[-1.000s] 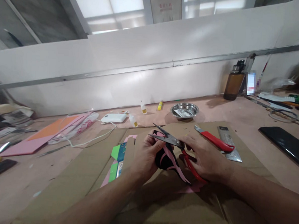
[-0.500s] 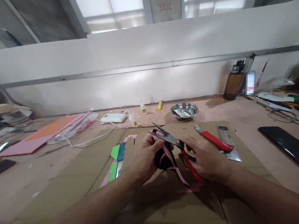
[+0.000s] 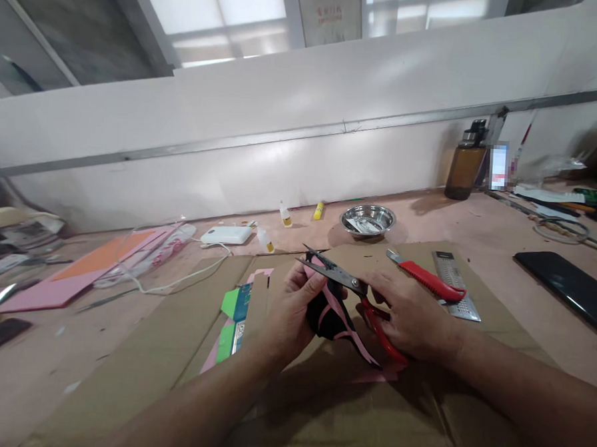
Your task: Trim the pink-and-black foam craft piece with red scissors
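Note:
My left hand [image 3: 294,303] pinches a black piece with pink strips [image 3: 329,318], which looks like foam or fabric; its exact kind I cannot make out. A narrow tail of it hangs down to the right. My right hand [image 3: 406,312] is wrapped round the red handles of a pair of scissors [image 3: 343,277]. The blades are parted and point left, at the upper end of the black and pink piece, close by my left thumb. Beneath both hands lies a brown cardboard sheet [image 3: 172,350], with a pink scrap [image 3: 370,375] on it.
A red utility knife [image 3: 430,278] and a metal ruler [image 3: 458,285] lie right of my hands. Behind are a steel bowl [image 3: 367,220], small glue bottles [image 3: 285,215] and a white power bank [image 3: 226,234]. Pink and orange sheets [image 3: 96,259] lie left, a black phone [image 3: 568,288] right.
The scissor blades have shifted slightly up and left against the black and pink piece, whose tail end has risen a little. Both hands keep their grip.

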{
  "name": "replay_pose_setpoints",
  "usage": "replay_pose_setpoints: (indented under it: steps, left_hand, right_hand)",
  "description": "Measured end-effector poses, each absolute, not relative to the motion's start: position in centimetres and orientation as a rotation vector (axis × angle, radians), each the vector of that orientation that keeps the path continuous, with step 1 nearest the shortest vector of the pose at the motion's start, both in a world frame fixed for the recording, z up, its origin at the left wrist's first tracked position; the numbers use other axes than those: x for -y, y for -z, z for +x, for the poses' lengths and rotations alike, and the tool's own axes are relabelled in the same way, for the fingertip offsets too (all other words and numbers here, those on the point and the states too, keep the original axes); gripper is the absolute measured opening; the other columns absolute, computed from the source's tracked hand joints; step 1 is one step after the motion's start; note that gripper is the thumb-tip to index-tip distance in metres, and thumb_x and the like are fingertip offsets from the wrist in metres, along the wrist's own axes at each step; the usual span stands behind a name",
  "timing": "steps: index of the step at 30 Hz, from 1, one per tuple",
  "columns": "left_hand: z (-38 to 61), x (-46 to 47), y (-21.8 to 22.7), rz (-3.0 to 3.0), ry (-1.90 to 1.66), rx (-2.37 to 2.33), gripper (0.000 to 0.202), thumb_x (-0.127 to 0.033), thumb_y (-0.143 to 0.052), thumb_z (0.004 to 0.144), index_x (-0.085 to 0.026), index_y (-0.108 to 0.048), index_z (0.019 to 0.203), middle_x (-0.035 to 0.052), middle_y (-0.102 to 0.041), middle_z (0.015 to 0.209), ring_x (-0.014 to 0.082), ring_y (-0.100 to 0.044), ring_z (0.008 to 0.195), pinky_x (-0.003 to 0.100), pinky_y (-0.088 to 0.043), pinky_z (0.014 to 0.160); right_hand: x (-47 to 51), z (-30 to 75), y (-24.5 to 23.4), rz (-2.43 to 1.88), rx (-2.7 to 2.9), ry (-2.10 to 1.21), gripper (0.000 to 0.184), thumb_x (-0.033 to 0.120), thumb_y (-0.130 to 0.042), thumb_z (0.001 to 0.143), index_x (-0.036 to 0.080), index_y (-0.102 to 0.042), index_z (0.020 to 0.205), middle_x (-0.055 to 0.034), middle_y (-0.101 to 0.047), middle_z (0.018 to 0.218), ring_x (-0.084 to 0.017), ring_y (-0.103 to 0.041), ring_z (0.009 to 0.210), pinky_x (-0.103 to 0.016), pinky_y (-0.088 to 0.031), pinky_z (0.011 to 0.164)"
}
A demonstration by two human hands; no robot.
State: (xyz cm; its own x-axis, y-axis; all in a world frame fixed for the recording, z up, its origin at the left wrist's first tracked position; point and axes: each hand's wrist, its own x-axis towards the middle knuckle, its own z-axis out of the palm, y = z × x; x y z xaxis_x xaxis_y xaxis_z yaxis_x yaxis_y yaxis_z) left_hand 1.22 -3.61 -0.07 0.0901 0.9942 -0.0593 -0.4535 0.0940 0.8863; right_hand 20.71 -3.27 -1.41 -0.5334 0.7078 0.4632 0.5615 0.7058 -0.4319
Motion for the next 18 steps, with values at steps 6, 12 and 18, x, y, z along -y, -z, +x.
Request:
replay_pose_setpoints:
  steps: [6, 12, 18]
  left_hand:
    - [1.1, 3.5, 0.2, 0.863, -1.337, -0.833, 0.021, -0.032, -0.078, 0.074, -0.018, -0.065, 0.083, 0.0025, -0.07, 0.068, 0.0158, -0.065, 0.057, 0.023, -0.052, 0.048]
    - [1.3, 3.2, 0.5, 0.809, -1.357, -0.78, 0.023, -0.027, -0.082, 0.07, -0.019, -0.065, 0.083, 0.0003, -0.07, 0.076, 0.0134, -0.064, 0.062, 0.024, -0.054, 0.058]
    - [0.4, 2.6, 1.0, 0.896, -1.379, -0.862, 0.019, -0.027, -0.082, 0.071, -0.019, -0.065, 0.076, -0.003, -0.065, 0.07, 0.01, -0.06, 0.062, 0.021, -0.05, 0.06]
  right_hand:
    - [3.1, 20.7, 1.6, -0.977, 2.263, -0.288, 0.033, 0.019, -0.057, 0.085, 0.022, -0.06, 0.118, -0.0083, -0.07, 0.101, -0.027, -0.064, 0.087, -0.038, -0.051, 0.075]
    - [2.9, 20.7, 1.5, -0.932, 2.222, -0.429, 0.038, 0.018, -0.058, 0.084, 0.022, -0.06, 0.122, -0.0076, -0.071, 0.11, -0.023, -0.065, 0.092, -0.034, -0.051, 0.078]
    - [3.1, 20.9, 1.0, -0.982, 2.19, -0.614, 0.045, 0.014, -0.058, 0.076, 0.021, -0.062, 0.12, -0.0058, -0.072, 0.097, -0.025, -0.063, 0.096, -0.036, -0.049, 0.081]
